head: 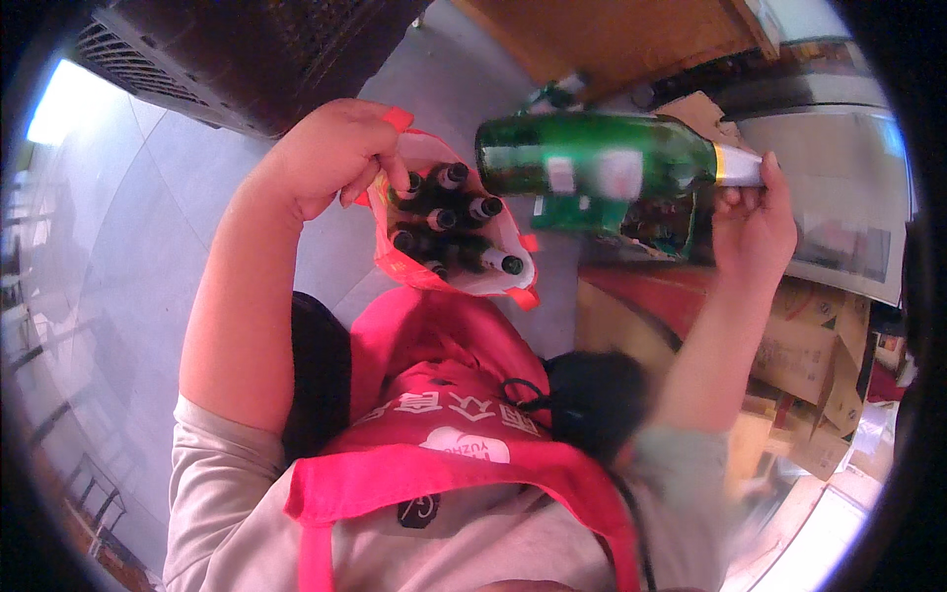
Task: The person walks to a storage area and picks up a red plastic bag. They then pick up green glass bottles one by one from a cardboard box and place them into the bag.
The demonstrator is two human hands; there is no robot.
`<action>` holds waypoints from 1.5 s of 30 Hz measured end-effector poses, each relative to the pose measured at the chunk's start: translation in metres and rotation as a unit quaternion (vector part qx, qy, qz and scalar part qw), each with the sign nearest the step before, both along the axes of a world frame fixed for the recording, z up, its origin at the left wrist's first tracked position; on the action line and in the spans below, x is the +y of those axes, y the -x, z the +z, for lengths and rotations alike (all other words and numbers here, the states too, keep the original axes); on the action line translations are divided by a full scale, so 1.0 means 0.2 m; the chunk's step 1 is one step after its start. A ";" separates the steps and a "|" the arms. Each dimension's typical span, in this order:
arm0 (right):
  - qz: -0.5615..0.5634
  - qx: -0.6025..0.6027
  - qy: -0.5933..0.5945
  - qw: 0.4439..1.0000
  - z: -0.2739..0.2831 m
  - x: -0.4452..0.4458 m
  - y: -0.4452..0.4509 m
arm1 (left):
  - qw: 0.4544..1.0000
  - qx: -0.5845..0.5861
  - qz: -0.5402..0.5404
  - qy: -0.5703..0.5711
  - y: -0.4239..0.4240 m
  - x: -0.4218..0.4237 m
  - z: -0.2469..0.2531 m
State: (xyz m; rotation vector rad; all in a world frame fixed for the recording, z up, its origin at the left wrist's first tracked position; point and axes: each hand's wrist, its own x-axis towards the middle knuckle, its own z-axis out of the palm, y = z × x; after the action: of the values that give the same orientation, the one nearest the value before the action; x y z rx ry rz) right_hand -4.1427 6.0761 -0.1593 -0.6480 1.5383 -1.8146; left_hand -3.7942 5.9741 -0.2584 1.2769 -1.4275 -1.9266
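Observation:
My left hand (344, 152) grips the far left edge of a red bag (403, 268) with a white lining, and a red strap shows by its fingers. One finger reaches down beside a bottle neck inside. Several dark glass bottles (442, 220) stand upright in the bag, mouths up. My right hand (758, 214) holds a green glass bottle (592, 155) by its silver-foiled neck. That bottle lies level in the air, its base pointing left toward the bag and apart from it. Pale labels on its side are blurred.
A dark plastic crate (244, 59) is at the upper left. Behind the held bottle is a green container (573, 214), partly hidden. Cardboard boxes (795, 348) lie at the right, below a pale panel (828, 185). A brown wooden surface (607, 37) is at the top.

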 end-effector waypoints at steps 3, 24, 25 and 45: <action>0.033 -0.004 0.003 0.999 0.00 0.02 0.02 | 1.000 0.003 -0.009 0.007 0.00 0.00 0.00; -0.109 0.530 -0.304 0.784 -0.19 0.10 0.48 | 1.000 -0.015 0.013 -0.023 0.04 0.02 0.12; -0.111 0.506 -0.301 0.801 -0.21 0.09 0.50 | 1.000 -0.011 0.009 -0.026 0.03 0.02 0.11; 0.155 0.284 -0.171 0.931 -0.18 0.22 -0.26 | 0.999 0.004 0.031 -0.010 0.01 0.00 0.05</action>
State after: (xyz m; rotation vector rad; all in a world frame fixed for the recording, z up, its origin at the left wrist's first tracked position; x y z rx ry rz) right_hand -4.0899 6.1195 -0.1956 -1.2324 1.9243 -1.1302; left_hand -3.7962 5.9735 -0.2487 1.3062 -1.3525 -1.9064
